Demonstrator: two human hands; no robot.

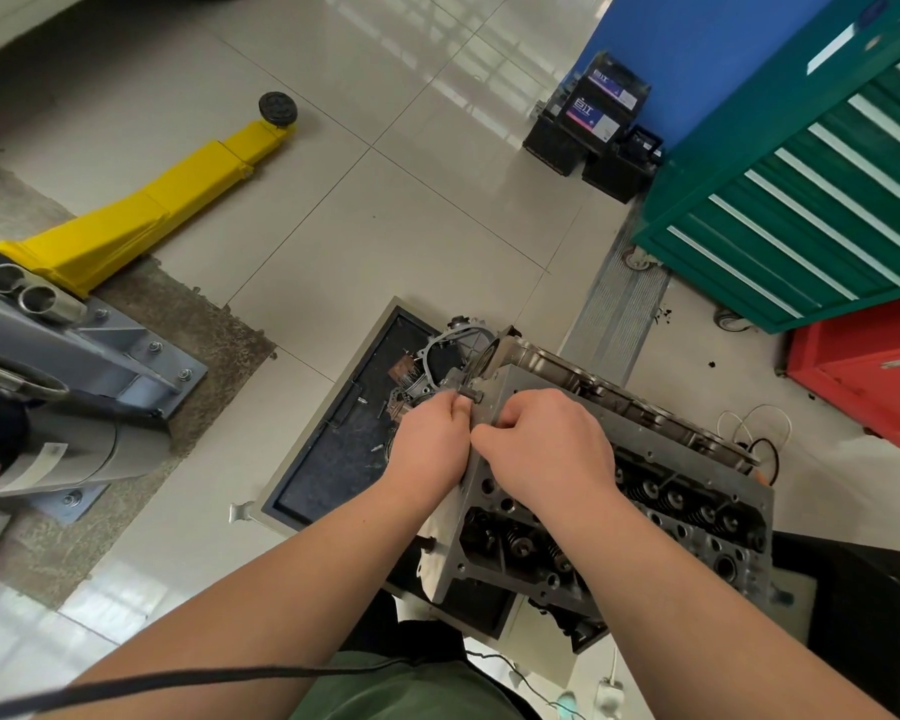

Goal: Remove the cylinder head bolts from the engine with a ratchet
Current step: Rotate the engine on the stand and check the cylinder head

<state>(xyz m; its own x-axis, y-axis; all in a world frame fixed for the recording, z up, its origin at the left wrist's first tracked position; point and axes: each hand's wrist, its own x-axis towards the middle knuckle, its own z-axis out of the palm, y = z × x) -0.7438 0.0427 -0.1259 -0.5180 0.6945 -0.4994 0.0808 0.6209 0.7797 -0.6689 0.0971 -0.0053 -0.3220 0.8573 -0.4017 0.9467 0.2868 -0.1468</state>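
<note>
- Bolt [470,395]: short dark shank sticking out of the far left corner of the cylinder head [609,491]; its long axis runs roughly sideways, head end pointing left.
- Left hand [430,441]: nearer, fingers curled, pinching a small metal piece at the bolt; ratchet or socket, cannot tell.
- Right hand [546,449]: fingers curled against the head's upper edge just right of the bolt; what it holds is hidden.
- Judgement: the next pull goes leftward, along the shank.
- Black tray [333,449] left of the head: a round cover and small loose parts.
</note>
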